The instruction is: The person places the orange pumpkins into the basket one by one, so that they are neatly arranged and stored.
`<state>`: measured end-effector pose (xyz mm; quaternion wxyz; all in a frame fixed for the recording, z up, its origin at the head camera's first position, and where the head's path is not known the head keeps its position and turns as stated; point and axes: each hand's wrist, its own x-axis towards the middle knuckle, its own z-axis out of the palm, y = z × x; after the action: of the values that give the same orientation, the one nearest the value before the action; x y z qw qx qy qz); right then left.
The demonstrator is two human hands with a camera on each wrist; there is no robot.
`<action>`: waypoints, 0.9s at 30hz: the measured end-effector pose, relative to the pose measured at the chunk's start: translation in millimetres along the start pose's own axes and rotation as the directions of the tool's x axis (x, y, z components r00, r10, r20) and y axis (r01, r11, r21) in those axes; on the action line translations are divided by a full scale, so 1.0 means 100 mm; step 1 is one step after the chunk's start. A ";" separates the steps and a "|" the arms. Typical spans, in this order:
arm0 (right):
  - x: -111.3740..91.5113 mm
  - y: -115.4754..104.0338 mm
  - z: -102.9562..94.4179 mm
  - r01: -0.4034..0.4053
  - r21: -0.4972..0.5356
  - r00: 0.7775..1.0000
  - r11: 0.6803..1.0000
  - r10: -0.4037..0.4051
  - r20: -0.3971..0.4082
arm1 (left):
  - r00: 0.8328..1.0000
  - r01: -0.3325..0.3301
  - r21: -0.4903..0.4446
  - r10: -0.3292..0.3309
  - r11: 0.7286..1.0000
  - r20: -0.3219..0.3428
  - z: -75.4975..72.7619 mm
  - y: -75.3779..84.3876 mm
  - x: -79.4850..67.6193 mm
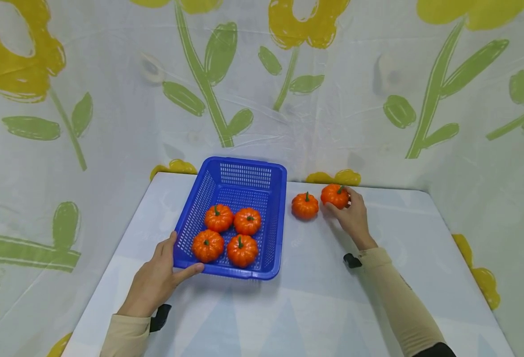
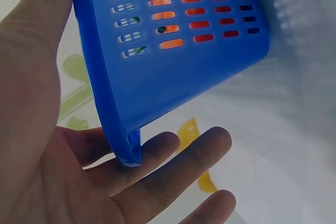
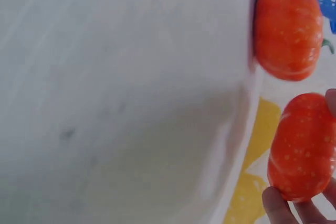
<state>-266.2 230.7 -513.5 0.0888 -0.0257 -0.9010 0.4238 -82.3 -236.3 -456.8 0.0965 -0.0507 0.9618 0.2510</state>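
A blue plastic basket (image 1: 281, 218) with slotted walls stands on the table, several small orange pumpkins (image 1: 242, 251) inside it. At its near left corner my left hand (image 1: 154, 280) holds the rim, thumb along the front edge and fingers by the left side. The left wrist view shows those fingers (image 2: 173, 177) spread just past the rim. To the right of the basket, my right hand (image 1: 354, 215) grips an orange pumpkin (image 1: 333, 196) with a green stem. Its fingertips (image 3: 277, 203) press on the pumpkin's skin. Another pumpkin (image 1: 305, 206) sits between this one and the basket.
The white table (image 1: 333, 307) has pale blue triangle shapes on its surface. Close behind its far edge hangs a white curtain (image 1: 346, 129) printed with yellow flowers and green leaves, which also runs along both sides.
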 end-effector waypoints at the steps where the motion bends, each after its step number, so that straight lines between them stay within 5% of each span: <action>1: 0.01 -0.01 0.01 0.001 0.012 1.000 1.000 -0.001 -0.008 | 1.000 -0.001 0.001 0.001 1.000 -0.002 0.00 0.00 0.00; 11: -0.01 -0.25 0.10 0.126 0.115 0.992 0.985 -0.122 -0.043 | 1.000 0.003 0.008 -0.003 1.000 -0.003 0.00 0.00 -0.01; 27: 0.05 -1.04 0.31 0.289 0.220 0.953 0.932 -0.303 0.031 | 1.000 0.014 0.011 -0.013 1.000 -0.009 0.01 0.02 -0.01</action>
<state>-273.4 141.4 -452.9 0.1249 0.1336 -0.8464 0.5001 -81.6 -234.4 -456.6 0.0940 -0.0579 0.9633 0.2448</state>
